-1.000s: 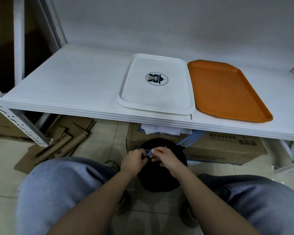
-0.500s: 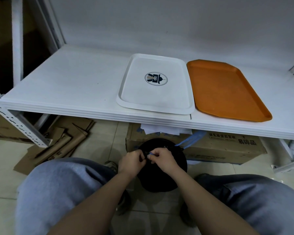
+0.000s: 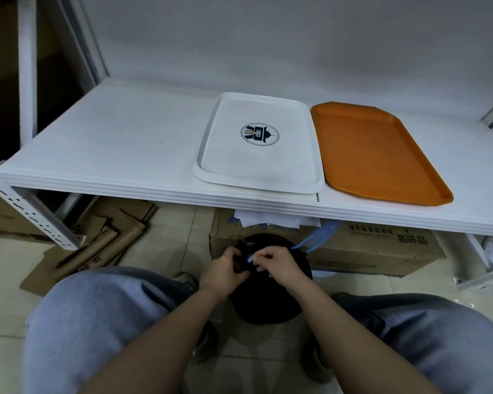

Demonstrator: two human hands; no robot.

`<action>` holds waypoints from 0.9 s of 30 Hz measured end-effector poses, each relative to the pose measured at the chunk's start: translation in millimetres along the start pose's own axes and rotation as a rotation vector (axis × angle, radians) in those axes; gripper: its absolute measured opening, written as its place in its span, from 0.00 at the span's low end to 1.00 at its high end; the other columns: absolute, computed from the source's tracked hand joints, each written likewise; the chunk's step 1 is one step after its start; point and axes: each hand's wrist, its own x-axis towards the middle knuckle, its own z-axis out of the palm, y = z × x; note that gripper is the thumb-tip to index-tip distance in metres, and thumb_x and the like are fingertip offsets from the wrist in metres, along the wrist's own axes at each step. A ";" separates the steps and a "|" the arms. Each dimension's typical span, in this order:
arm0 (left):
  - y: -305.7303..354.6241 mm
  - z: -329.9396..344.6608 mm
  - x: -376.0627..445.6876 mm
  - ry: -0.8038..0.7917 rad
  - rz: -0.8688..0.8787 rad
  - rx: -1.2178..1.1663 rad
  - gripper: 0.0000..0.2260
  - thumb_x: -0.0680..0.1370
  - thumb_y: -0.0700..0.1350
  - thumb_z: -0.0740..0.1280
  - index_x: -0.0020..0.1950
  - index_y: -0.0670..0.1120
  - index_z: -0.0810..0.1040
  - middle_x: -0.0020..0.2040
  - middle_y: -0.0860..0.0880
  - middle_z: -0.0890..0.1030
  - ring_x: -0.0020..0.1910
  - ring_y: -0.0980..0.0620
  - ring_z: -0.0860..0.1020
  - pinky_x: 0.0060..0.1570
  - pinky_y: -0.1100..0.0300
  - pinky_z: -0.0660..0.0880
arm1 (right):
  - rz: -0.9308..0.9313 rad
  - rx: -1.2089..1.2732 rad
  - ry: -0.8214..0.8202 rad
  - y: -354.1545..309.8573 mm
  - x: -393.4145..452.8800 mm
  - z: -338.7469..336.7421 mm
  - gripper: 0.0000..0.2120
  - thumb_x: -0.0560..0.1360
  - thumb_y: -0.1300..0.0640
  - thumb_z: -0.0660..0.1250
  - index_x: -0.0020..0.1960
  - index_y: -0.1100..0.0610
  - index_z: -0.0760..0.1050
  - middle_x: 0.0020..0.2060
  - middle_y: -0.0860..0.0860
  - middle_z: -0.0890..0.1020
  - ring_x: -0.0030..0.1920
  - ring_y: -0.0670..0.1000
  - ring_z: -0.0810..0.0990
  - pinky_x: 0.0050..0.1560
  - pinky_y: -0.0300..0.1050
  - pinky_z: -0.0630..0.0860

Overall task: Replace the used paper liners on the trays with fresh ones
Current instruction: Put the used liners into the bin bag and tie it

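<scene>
Your left hand and your right hand meet over the round black bin on the floor between your knees, both pinching a small pale blue strip at its rim. Above, on the white shelf, the white rectangular plastic tray with a round logo lies bare, touching the orange plastic tray beside it. White paper sheets sit on a brown cardboard box under the shelf.

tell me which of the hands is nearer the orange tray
Right. The right hand is below the shelf, closer to the orange tray; the left hand sits beside it, further left, under the white tray.
</scene>
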 end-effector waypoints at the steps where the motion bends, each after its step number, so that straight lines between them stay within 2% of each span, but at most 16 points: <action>1: 1.1 -1.1 0.9 0.000 0.014 0.029 0.16 0.74 0.49 0.69 0.61 0.50 0.74 0.54 0.49 0.81 0.54 0.48 0.79 0.46 0.58 0.75 | 0.023 0.023 -0.042 -3.4 -2.5 -1.1 0.07 0.78 0.60 0.63 0.51 0.58 0.79 0.42 0.48 0.80 0.39 0.43 0.77 0.33 0.28 0.70; 5: 6.6 -4.0 1.4 0.037 0.057 0.236 0.07 0.77 0.47 0.64 0.53 0.49 0.77 0.51 0.48 0.82 0.51 0.47 0.79 0.44 0.57 0.74 | 0.116 0.025 -0.183 -9.7 -7.3 -4.6 0.06 0.80 0.56 0.60 0.50 0.53 0.76 0.43 0.46 0.79 0.43 0.43 0.76 0.42 0.37 0.70; 9: 5.3 -7.1 -1.1 0.045 0.045 0.420 0.08 0.78 0.48 0.62 0.55 0.48 0.75 0.55 0.47 0.80 0.54 0.45 0.78 0.46 0.57 0.73 | 0.187 0.204 -0.245 -14.5 -6.0 -11.6 0.06 0.79 0.56 0.62 0.47 0.52 0.77 0.40 0.46 0.79 0.41 0.44 0.77 0.41 0.37 0.70; 13: 5.5 -6.3 -1.6 0.031 0.022 0.421 0.08 0.77 0.48 0.62 0.55 0.47 0.75 0.55 0.47 0.79 0.54 0.45 0.78 0.45 0.58 0.72 | 0.157 0.311 -0.287 -20.9 -6.2 -20.2 0.07 0.79 0.57 0.61 0.46 0.53 0.76 0.39 0.47 0.79 0.42 0.44 0.78 0.40 0.38 0.68; 17: 9.4 -7.3 2.7 -0.008 0.011 0.466 0.09 0.78 0.48 0.62 0.56 0.48 0.75 0.56 0.46 0.79 0.56 0.44 0.78 0.48 0.56 0.73 | 0.122 0.412 -0.258 -20.0 -10.6 -24.3 0.08 0.79 0.59 0.59 0.43 0.52 0.73 0.40 0.47 0.80 0.44 0.45 0.79 0.39 0.39 0.67; 20: 2.0 -5.9 1.5 -0.097 -0.014 0.533 0.08 0.79 0.46 0.61 0.56 0.48 0.75 0.57 0.46 0.79 0.56 0.43 0.78 0.49 0.54 0.74 | 0.117 0.550 -0.175 -23.0 -12.7 -33.3 0.09 0.81 0.57 0.56 0.44 0.53 0.72 0.39 0.48 0.82 0.41 0.46 0.79 0.35 0.38 0.65; 22: -6.8 -1.5 0.5 -0.117 -0.064 0.419 0.06 0.78 0.47 0.62 0.53 0.50 0.74 0.56 0.46 0.80 0.54 0.44 0.79 0.48 0.55 0.74 | 0.093 0.397 -0.065 -30.8 -12.8 -41.5 0.06 0.81 0.55 0.56 0.50 0.54 0.71 0.36 0.48 0.82 0.36 0.45 0.77 0.30 0.37 0.64; 23: -10.0 2.0 1.8 -0.119 -0.082 0.309 0.07 0.77 0.48 0.64 0.54 0.50 0.72 0.56 0.46 0.79 0.54 0.45 0.79 0.48 0.55 0.75 | 0.077 0.244 -0.046 -35.9 -14.0 -45.0 0.05 0.81 0.55 0.58 0.54 0.54 0.70 0.35 0.48 0.81 0.34 0.45 0.75 0.30 0.37 0.63; 24: -11.2 6.2 3.6 -0.141 -0.089 0.199 0.13 0.75 0.49 0.67 0.58 0.50 0.70 0.58 0.46 0.78 0.55 0.46 0.78 0.50 0.54 0.76 | 0.064 0.109 -0.064 -41.1 -15.7 -46.1 0.07 0.80 0.55 0.59 0.57 0.53 0.69 0.35 0.48 0.80 0.33 0.45 0.74 0.31 0.38 0.63; 26: -3.0 14.8 6.2 -0.213 -0.080 0.022 0.33 0.71 0.52 0.73 0.70 0.47 0.61 0.66 0.45 0.70 0.63 0.45 0.72 0.58 0.52 0.73 | 0.023 0.005 -0.126 -49.9 -19.6 -43.4 0.12 0.79 0.54 0.62 0.61 0.51 0.69 0.35 0.48 0.80 0.33 0.45 0.74 0.34 0.41 0.63; 27: 4.0 18.7 6.3 -0.234 -0.078 -0.015 0.39 0.70 0.53 0.73 0.74 0.47 0.56 0.69 0.44 0.65 0.67 0.44 0.69 0.60 0.53 0.71 | -0.012 0.010 -0.145 -53.0 -21.2 -40.7 0.12 0.78 0.54 0.63 0.61 0.51 0.70 0.35 0.48 0.80 0.33 0.45 0.74 0.34 0.41 0.63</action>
